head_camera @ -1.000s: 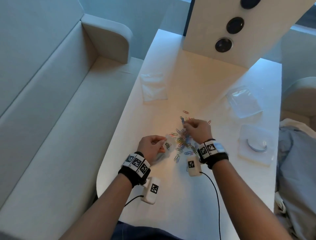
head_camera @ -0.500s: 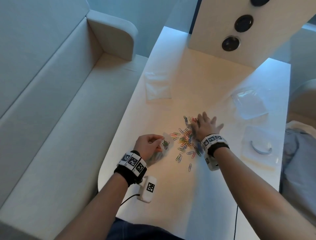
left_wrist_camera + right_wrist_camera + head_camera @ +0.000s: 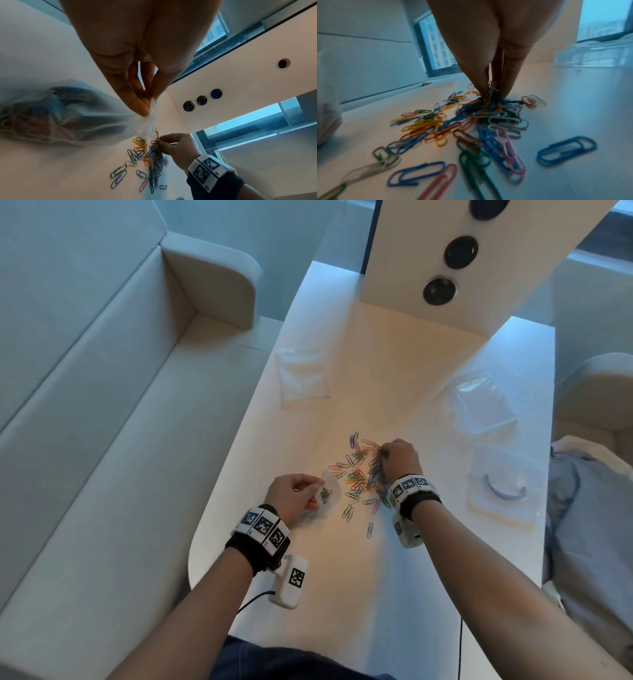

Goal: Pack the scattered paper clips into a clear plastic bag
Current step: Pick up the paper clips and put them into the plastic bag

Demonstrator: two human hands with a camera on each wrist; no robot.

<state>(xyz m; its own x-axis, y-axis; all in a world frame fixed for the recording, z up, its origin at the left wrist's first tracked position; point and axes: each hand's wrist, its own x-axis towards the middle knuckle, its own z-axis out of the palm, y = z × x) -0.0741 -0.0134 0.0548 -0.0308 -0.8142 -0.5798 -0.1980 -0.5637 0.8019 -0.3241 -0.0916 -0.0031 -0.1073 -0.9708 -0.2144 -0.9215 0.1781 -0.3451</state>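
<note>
**Paper clips: a bunch pinched over the pile**

The coloured wire paper clips (image 3: pixel 358 474) lie in a loose pile on the white bench (image 3: pixel 342 594), between the two hands. The right hand (image 3: pixel 399 457) has its grip closed together on a small bunch of clips at the far edge of the pile; its fingertips (image 3: pixel 483 89) reach down into the heap. The left hand (image 3: pixel 293 498) pinches the rim of a small clear plastic bag (image 3: pixel 77 115), which already holds some clips and rests just beside the pile. Farther away on the bench lie two more flat clear bags (image 3: pixel 303 376) and a clear plastic box (image 3: pixel 501 491).
</note>
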